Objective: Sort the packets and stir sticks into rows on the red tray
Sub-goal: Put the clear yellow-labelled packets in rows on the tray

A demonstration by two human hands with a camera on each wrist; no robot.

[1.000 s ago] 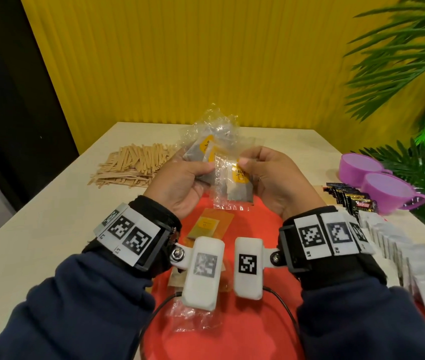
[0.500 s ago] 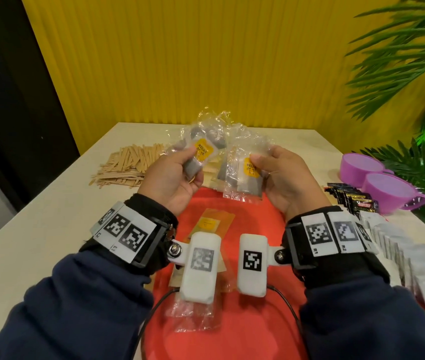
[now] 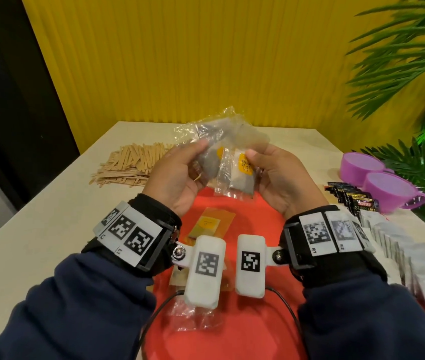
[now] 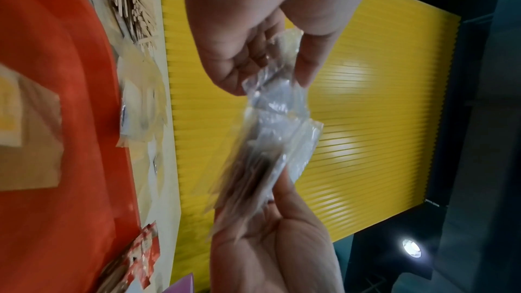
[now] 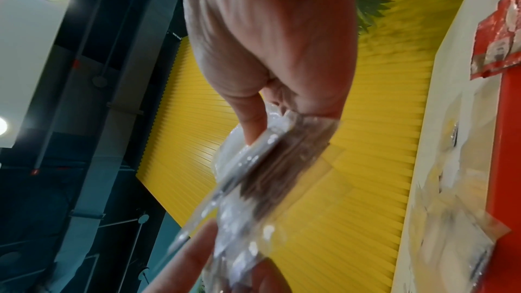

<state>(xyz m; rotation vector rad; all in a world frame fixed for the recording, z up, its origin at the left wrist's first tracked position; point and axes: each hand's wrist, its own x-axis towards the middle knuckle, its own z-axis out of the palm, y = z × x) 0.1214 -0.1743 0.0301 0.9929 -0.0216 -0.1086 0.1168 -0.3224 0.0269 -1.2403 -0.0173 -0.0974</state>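
Note:
Both hands hold a bunch of clear plastic packets [image 3: 225, 157] with yellow labels, lifted above the far end of the red tray [image 3: 253, 211]. My left hand [image 3: 180, 172] pinches the packets [image 4: 270, 133] from the left, thumb on top. My right hand [image 3: 271, 175] grips them [image 5: 270, 164] from the right, thumb on a yellow label. One yellow-labelled packet [image 3: 210, 224] lies flat on the tray under my hands. A pile of wooden stir sticks [image 3: 131, 165] sits on the table to the left.
Two purple cups [image 3: 377, 175] stand at the right, with dark packets [image 3: 349, 198] and a row of white packets [image 3: 401, 253] beside the tray. Empty clear wrappers [image 3: 198, 315] lie on the tray near me. A plant [image 3: 414, 74] overhangs the right side.
My hands drew apart with separate packets half a second ago, then came back together, so the packets are now bunched between them and raised slightly higher.

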